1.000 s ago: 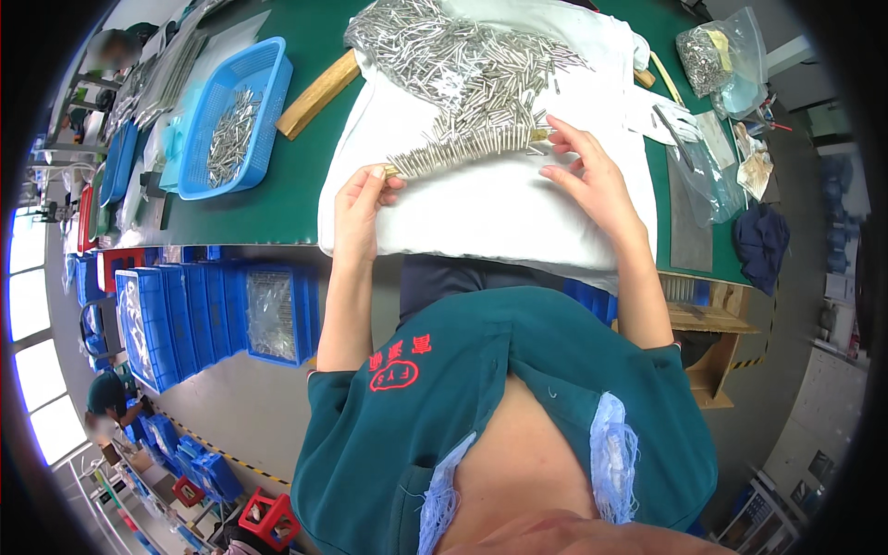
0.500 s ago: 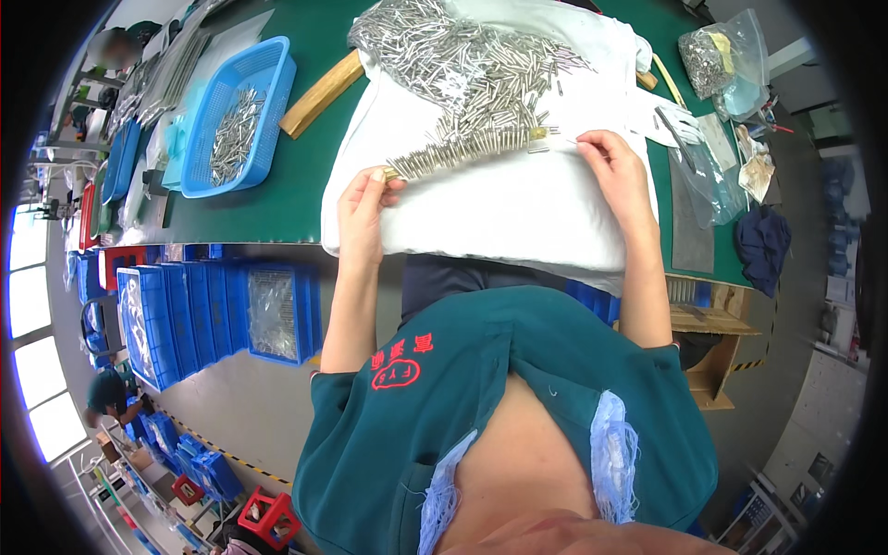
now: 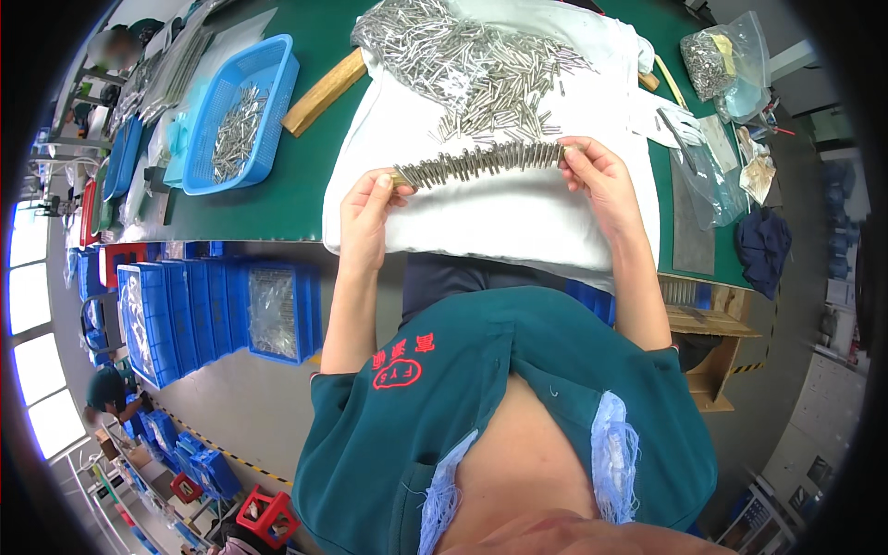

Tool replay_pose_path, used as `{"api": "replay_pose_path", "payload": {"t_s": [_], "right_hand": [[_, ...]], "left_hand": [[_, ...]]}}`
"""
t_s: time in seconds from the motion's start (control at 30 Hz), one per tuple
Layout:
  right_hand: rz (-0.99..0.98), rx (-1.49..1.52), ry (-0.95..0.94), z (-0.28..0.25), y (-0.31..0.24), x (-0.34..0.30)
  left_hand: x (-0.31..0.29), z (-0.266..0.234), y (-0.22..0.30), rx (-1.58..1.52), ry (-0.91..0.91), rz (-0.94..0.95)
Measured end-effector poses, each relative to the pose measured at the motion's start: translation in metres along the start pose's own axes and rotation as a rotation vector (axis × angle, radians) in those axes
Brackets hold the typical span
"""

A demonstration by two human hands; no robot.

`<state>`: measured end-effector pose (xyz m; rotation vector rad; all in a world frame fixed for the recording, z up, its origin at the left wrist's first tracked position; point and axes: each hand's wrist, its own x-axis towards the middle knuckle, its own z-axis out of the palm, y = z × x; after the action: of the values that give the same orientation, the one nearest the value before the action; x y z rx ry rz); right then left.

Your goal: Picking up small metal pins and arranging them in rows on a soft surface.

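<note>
Between my two hands stretches a strip lined with a row of small metal pins [image 3: 481,163], set side by side and crosswise to it. My left hand [image 3: 372,202] pinches the strip's tan left end between thumb and fingers. At the opposite end, my right hand [image 3: 597,176] grips the strip just past the last pins. It is held slightly bowed over a white cloth [image 3: 499,217]. Just beyond it lies a heap of loose metal pins [image 3: 509,79], partly inside a clear plastic bag [image 3: 393,46].
A light blue basket [image 3: 279,125] with more pins stands to the left, beside a wooden bar [image 3: 324,92]. To the right are a white glove [image 3: 680,125], a clear bag [image 3: 717,199], a filled bag [image 3: 708,69] and a dark cloth [image 3: 764,250]. Blue crates [image 3: 208,314] stand below the table.
My right hand has moved left and taken hold of the strip's right end. The strip has come away from the heap toward me and is now held by both hands.
</note>
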<state>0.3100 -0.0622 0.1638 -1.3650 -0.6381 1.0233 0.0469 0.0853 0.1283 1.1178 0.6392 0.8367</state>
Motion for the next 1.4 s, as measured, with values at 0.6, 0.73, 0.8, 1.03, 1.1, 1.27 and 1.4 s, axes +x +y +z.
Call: {"api": "replay_pose_path", "payload": {"t_s": [0.6,0.73,0.8,1.03,1.1,1.27,1.4], "right_hand": [[-0.125,0.035,0.082,-0.041,0.022,-0.029],[-0.111,0.042,0.073,-0.041,0.020,-0.030],[-0.100,0.019,0.085,-0.041,0.020,-0.031],[-0.050,0.013,0.071,-0.042,0.020,-0.030],[-0.047,-0.009,0.065,-0.042,0.020,-0.029],[-0.056,-0.039,0.069,-0.042,0.017,-0.030],[-0.075,-0.047,0.058,-0.041,0.014,-0.032]], "left_hand": [[-0.015,0.030,0.021,0.348,-0.211,0.182],[-0.020,0.035,0.027,0.423,-0.204,0.216],[-0.021,0.036,0.030,0.502,-0.224,0.232],[-0.023,0.039,0.036,0.507,-0.240,0.233],[-0.023,0.039,0.038,0.536,-0.237,0.222],[-0.021,0.034,0.037,0.561,-0.268,0.208],[-0.022,0.031,0.032,0.448,-0.237,0.181]]}}
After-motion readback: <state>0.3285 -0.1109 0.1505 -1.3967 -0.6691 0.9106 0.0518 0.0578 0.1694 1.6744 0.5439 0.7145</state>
